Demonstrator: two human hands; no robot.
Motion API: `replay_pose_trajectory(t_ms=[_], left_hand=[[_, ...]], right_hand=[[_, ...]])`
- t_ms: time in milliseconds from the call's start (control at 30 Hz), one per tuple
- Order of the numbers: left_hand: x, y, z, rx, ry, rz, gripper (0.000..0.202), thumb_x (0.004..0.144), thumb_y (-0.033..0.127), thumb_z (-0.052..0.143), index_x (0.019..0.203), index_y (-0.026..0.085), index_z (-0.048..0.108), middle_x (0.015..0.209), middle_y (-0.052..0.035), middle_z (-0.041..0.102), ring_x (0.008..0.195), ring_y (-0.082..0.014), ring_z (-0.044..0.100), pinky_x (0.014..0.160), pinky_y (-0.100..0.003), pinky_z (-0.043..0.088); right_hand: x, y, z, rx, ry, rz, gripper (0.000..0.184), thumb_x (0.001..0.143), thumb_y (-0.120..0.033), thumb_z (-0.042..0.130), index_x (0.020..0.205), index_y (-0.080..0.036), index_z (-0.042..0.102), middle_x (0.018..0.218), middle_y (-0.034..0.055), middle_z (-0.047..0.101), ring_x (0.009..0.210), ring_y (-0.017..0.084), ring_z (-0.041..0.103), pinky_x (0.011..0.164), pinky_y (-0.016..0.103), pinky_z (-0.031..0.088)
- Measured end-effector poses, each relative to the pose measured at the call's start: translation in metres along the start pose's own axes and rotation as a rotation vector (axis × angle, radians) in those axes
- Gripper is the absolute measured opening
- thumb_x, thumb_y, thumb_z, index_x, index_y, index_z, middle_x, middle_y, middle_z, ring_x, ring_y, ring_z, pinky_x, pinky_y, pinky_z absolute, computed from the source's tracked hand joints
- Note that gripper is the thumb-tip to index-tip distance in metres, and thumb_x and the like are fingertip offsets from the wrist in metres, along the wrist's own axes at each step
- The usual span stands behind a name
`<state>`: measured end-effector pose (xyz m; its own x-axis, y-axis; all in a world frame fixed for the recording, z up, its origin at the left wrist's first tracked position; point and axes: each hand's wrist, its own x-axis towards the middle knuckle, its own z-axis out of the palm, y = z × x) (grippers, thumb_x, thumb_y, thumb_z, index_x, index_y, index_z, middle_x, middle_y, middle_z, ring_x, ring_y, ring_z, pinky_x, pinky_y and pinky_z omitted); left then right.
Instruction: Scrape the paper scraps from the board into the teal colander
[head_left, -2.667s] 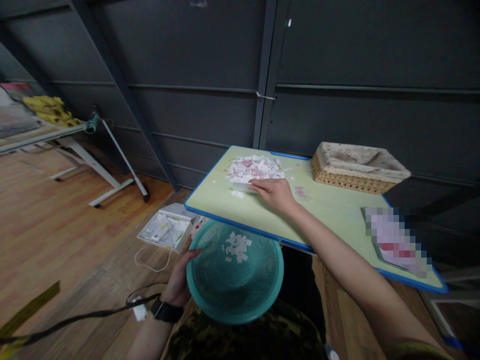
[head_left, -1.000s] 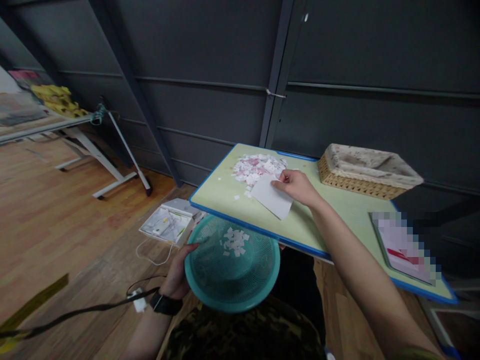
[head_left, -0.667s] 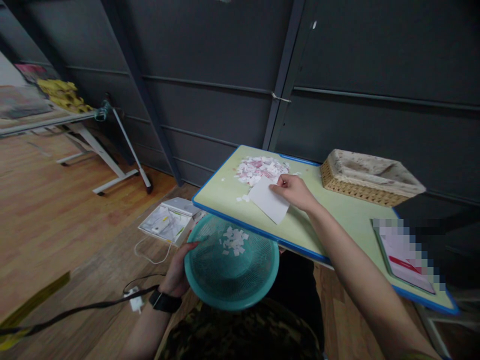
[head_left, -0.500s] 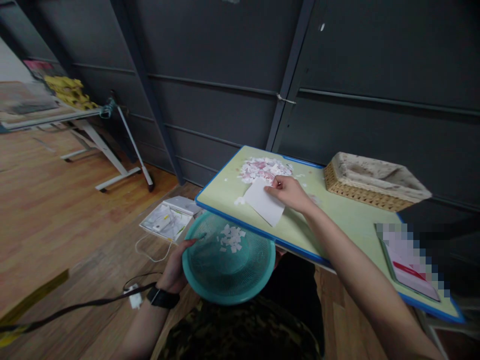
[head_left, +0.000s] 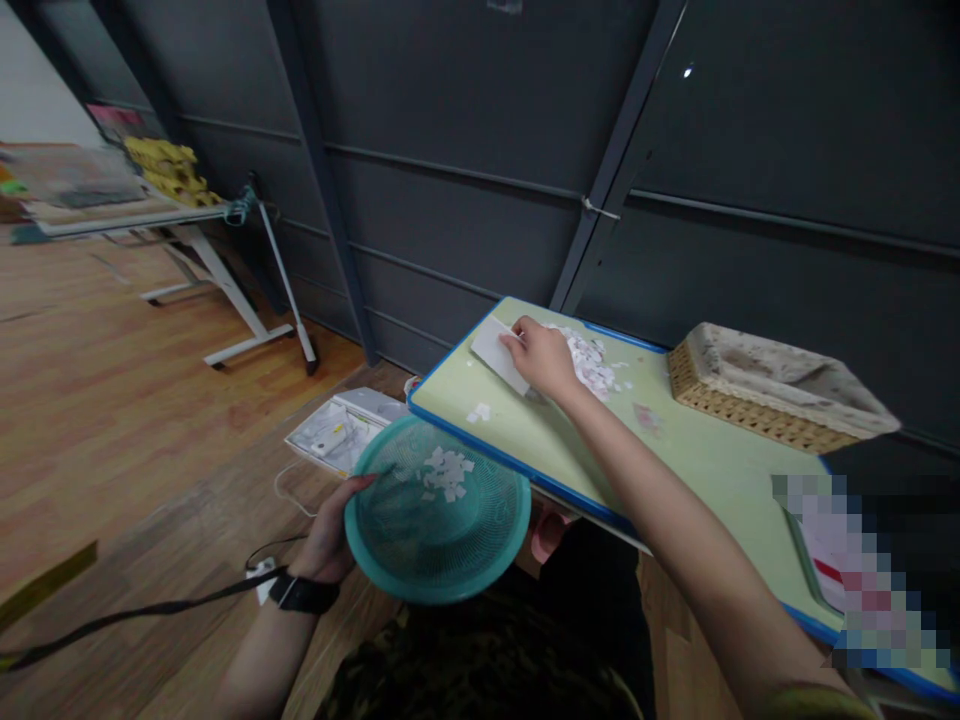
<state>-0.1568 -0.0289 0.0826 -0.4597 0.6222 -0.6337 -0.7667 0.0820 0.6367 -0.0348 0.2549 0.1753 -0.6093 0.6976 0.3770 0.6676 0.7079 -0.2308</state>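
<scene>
My left hand (head_left: pixel 328 540) grips the rim of a teal mesh basket (head_left: pixel 439 510) held just below the near edge of a green table with a blue rim (head_left: pixel 570 450). Small white paper scraps (head_left: pixel 444 472) lie inside the basket. My right hand (head_left: pixel 541 356) is closed on a white card (head_left: pixel 496 350), standing it on the table at the left side of a pile of white and pink paper scraps (head_left: pixel 594 362). A few loose scraps (head_left: pixel 478 412) lie near the table's edge.
A wicker basket with a cloth lining (head_left: pixel 772 392) sits at the back right of the table. A blurred booklet (head_left: pixel 847 570) lies at the near right. On the wooden floor sit a white box with a cable (head_left: pixel 337 432) and a metal stand (head_left: pixel 247 290).
My right hand has carried the white card from the near side of the scrap pile round to its far left side. The view has swung left. The basket stays under the table edge.
</scene>
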Motion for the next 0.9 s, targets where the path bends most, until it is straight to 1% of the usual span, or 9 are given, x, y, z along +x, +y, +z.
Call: replay_pose_trajectory(t_ms=[100,200,333,467,567,633,700,833,900], left_hand=[[-0.001,0.002,0.000,-0.004,0.005,0.009,0.018,0.084,0.013,0.055,0.088,0.009,0.073,0.071,-0.0104,0.079,0.059,-0.0243,0.074,0.063,-0.037,0.062],[-0.002,0.002,0.000,-0.007,0.013,0.029,0.017,0.083,0.012,0.055,0.086,0.009,0.072,0.069,-0.0099,0.078,0.060,-0.0245,0.074,0.067,-0.038,0.062],[-0.003,0.002,-0.002,-0.029,-0.019,0.048,0.024,0.082,0.011,0.057,0.100,0.009,0.072,0.075,-0.0107,0.080,0.073,-0.0285,0.076,0.072,-0.042,0.062],[-0.003,0.001,-0.004,-0.022,-0.009,0.066,0.027,0.081,0.011,0.057,0.104,0.009,0.072,0.072,-0.0098,0.079,0.071,-0.0291,0.076,0.071,-0.042,0.063],[-0.003,0.000,-0.003,-0.014,-0.017,0.064,0.024,0.081,0.012,0.058,0.101,0.009,0.072,0.074,-0.0109,0.080,0.069,-0.0283,0.076,0.069,-0.040,0.063],[-0.004,-0.002,0.000,-0.014,-0.019,0.055,0.020,0.081,0.012,0.058,0.095,0.009,0.073,0.076,-0.0116,0.080,0.069,-0.0274,0.076,0.070,-0.040,0.063],[-0.005,-0.003,0.002,-0.016,-0.020,0.043,0.019,0.080,0.012,0.060,0.095,0.010,0.072,0.079,-0.0114,0.080,0.070,-0.0269,0.076,0.072,-0.039,0.062],[-0.006,-0.008,0.006,-0.027,-0.031,0.001,0.025,0.078,0.014,0.064,0.101,0.011,0.072,0.082,-0.0103,0.081,0.071,-0.0270,0.076,0.075,-0.040,0.062],[-0.005,-0.011,0.007,-0.029,-0.041,-0.013,0.024,0.076,0.014,0.065,0.099,0.012,0.073,0.079,-0.0100,0.080,0.068,-0.0266,0.076,0.072,-0.039,0.062]], right_hand=[[0.001,-0.014,0.007,-0.135,-0.072,-0.063,0.033,0.097,-0.037,0.039,0.111,-0.018,0.062,0.094,0.0144,0.073,0.083,0.028,0.065,0.067,0.031,0.037],[-0.006,-0.021,0.007,-0.220,-0.123,-0.149,0.034,0.099,-0.037,0.037,0.114,-0.019,0.062,0.093,0.0135,0.073,0.081,0.027,0.066,0.063,0.031,0.035],[-0.021,-0.026,-0.002,-0.261,-0.129,-0.252,0.034,0.099,-0.037,0.036,0.112,-0.021,0.062,0.086,0.0109,0.074,0.074,0.025,0.066,0.058,0.030,0.029],[-0.042,-0.030,-0.014,-0.247,-0.152,-0.316,0.033,0.099,-0.038,0.036,0.107,-0.020,0.062,0.081,0.0094,0.073,0.068,0.022,0.064,0.056,0.030,0.025],[-0.060,-0.030,-0.020,-0.219,-0.182,-0.329,0.035,0.099,-0.040,0.035,0.105,-0.020,0.063,0.078,0.0086,0.072,0.064,0.020,0.062,0.056,0.029,0.023],[-0.070,-0.027,-0.022,-0.192,-0.183,-0.325,0.035,0.099,-0.041,0.036,0.103,-0.020,0.063,0.076,0.0075,0.072,0.062,0.019,0.061,0.056,0.029,0.023],[-0.078,-0.023,-0.022,-0.153,-0.172,-0.307,0.034,0.098,-0.042,0.037,0.101,-0.021,0.064,0.074,0.0062,0.071,0.061,0.018,0.060,0.056,0.028,0.023],[-0.081,-0.011,-0.024,-0.027,-0.119,-0.241,0.031,0.096,-0.042,0.042,0.098,-0.022,0.066,0.072,0.0050,0.070,0.062,0.019,0.059,0.058,0.028,0.028],[-0.075,-0.002,-0.025,0.083,-0.074,-0.196,0.028,0.094,-0.041,0.048,0.094,-0.021,0.068,0.075,0.0052,0.071,0.066,0.019,0.060,0.062,0.028,0.033]])
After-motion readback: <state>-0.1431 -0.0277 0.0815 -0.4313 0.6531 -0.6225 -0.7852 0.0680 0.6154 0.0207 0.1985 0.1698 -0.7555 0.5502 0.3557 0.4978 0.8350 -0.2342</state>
